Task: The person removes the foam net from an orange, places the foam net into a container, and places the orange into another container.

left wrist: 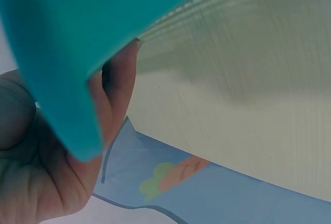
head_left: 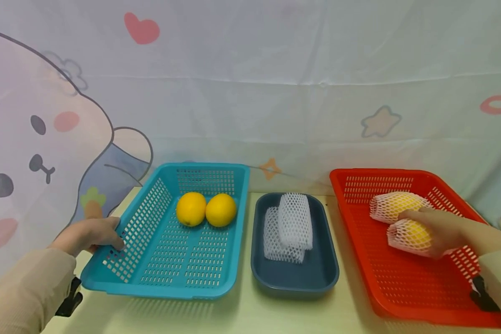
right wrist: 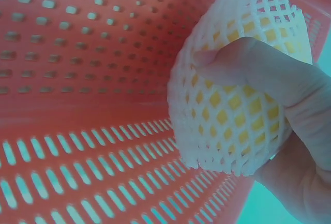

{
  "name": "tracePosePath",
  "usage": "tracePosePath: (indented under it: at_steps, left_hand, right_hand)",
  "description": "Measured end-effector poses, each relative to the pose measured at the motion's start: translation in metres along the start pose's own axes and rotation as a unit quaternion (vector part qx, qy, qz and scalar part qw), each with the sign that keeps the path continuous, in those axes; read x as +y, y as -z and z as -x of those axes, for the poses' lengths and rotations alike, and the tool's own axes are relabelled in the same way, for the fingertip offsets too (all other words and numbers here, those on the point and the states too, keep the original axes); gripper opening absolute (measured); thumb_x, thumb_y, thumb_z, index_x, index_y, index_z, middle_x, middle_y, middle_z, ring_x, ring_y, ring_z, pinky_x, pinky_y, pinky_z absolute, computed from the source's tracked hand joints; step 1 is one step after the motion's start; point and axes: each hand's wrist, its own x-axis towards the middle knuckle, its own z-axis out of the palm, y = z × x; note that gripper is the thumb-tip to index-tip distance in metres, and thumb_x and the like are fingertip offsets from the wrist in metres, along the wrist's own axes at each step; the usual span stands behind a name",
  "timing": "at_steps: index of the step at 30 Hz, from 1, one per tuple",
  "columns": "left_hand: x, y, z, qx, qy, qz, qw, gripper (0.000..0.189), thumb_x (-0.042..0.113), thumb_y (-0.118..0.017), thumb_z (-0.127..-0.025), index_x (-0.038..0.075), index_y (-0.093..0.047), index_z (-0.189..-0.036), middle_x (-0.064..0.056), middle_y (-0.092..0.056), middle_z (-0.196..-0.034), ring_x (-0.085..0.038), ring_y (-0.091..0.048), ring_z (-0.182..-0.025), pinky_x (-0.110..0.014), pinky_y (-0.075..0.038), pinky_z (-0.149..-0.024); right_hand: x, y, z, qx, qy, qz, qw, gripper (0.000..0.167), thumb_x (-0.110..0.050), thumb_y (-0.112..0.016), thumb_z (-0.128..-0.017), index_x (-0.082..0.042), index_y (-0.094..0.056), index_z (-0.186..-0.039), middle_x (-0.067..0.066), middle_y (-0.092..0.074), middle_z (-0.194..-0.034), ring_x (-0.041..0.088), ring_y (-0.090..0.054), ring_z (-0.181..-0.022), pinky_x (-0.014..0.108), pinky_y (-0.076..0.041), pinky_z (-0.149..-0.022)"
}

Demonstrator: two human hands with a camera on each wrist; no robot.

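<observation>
My left hand (head_left: 93,234) grips the left rim of a blue plastic basket (head_left: 156,290), thumb on one side and fingers on the other in the left wrist view. Two bare oranges (head_left: 191,209) sit side by side toward the back of that basket. Inside the red basket (head_left: 405,297), my right hand (head_left: 442,232) holds an orange in a white foam net (right wrist: 235,100), its fingers wrapped round the net. Just behind it lies another netted orange (head_left: 398,206), apart from my grip. The palm hides part of the held fruit.
Between the two baskets stands a dark blue tray (head_left: 294,287) with empty white foam nets (head_left: 295,220) lying overlapped in it. All three containers rest on a pale table (head_left: 150,320). A printed cloth (head_left: 250,106) hangs behind the table.
</observation>
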Motion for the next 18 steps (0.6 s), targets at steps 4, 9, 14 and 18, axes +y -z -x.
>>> tracePosePath:
  at_steps: [4,9,14,18]
  left_hand:
    - [-0.001,0.000,0.001,-0.002,0.002,0.006,1.0000,0.041,0.001,-0.060,-0.084,-0.014,-0.036,-0.114,-0.013,-0.064,-0.087,-0.025,-0.066,-0.078,-0.041,-0.055,-0.071]
    - [0.000,0.002,0.000,-0.001,0.002,0.003,1.0000,0.041,0.002,-0.060,-0.084,-0.014,-0.036,-0.113,-0.012,-0.064,-0.086,-0.024,-0.066,-0.077,-0.040,-0.055,-0.070]
    - [0.001,0.002,-0.001,-0.002,0.002,0.002,1.0000,0.041,0.002,-0.060,-0.084,-0.014,-0.036,-0.114,-0.013,-0.064,-0.086,-0.024,-0.066,-0.077,-0.040,-0.055,-0.070]
    - [0.002,0.002,-0.001,-0.003,0.000,0.002,1.0000,0.041,0.002,-0.060,-0.084,-0.014,-0.036,-0.114,-0.013,-0.063,-0.088,-0.025,-0.066,-0.079,-0.041,-0.055,-0.071]
  right_hand:
    - [-0.005,0.009,-0.002,-0.001,0.009,0.000,1.0000,0.083,-0.011,-0.088,-0.052,-0.013,-0.044,-0.123,0.010,-0.051,-0.107,0.026,-0.050,-0.090,0.045,-0.054,-0.071]
    - [-0.010,0.020,-0.002,0.025,0.024,0.037,0.9987,0.084,-0.012,-0.088,-0.049,-0.014,-0.046,-0.121,0.010,-0.054,-0.110,0.030,-0.050,-0.097,0.049,-0.052,-0.073]
    - [-0.018,0.032,-0.002,0.027,0.004,0.035,0.9990,0.086,-0.013,-0.089,-0.049,-0.017,-0.046,-0.123,0.012,-0.052,-0.110,0.031,-0.050,-0.096,0.045,-0.054,-0.069]
    - [-0.025,0.040,0.000,0.034,0.005,0.030,0.9990,0.085,-0.012,-0.089,-0.050,-0.017,-0.046,-0.123,0.007,-0.050,-0.105,0.026,-0.048,-0.093,0.035,-0.054,-0.063]
